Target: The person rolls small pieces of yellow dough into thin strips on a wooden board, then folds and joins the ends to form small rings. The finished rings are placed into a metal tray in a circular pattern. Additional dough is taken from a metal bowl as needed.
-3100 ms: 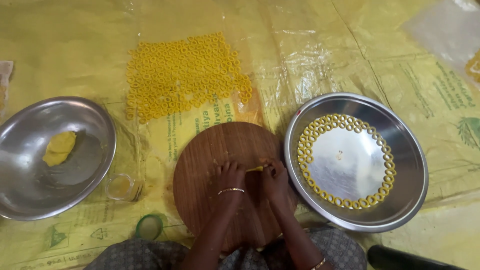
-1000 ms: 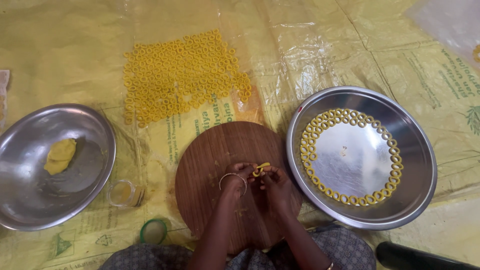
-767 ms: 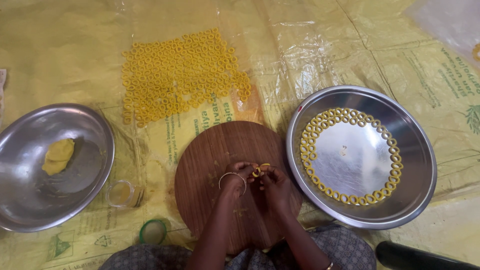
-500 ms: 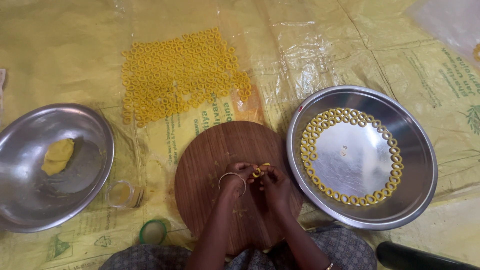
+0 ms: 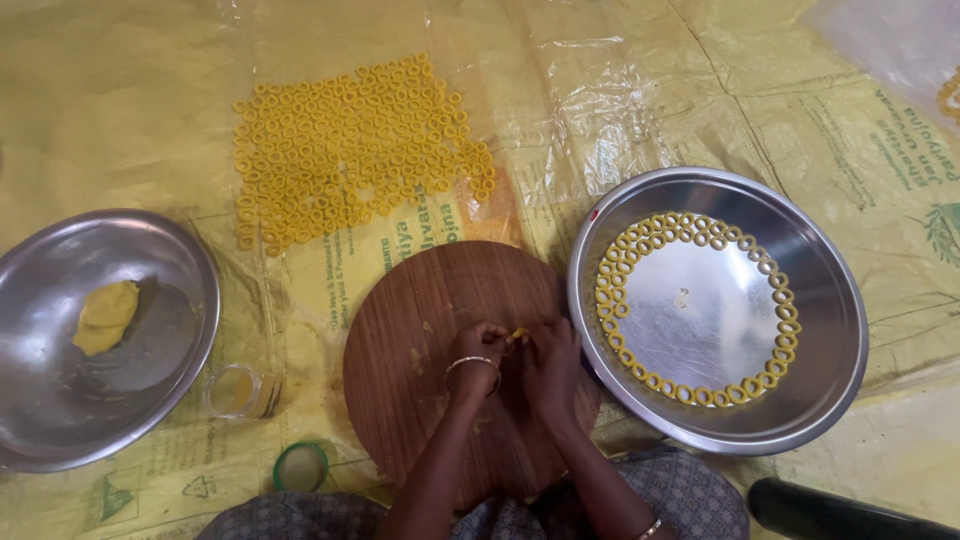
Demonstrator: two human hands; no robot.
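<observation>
A steel plate (image 5: 830, 400) ringed with dough loops sits right of the round wooden board (image 5: 420, 330). Above the board, left hand (image 5: 478, 352) and right hand (image 5: 553, 362) together pinch a small dough piece (image 5: 518, 334).

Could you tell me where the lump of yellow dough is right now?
In the head view, the dough lump lies in the steel bowl at far left, beside the small jar.
</observation>
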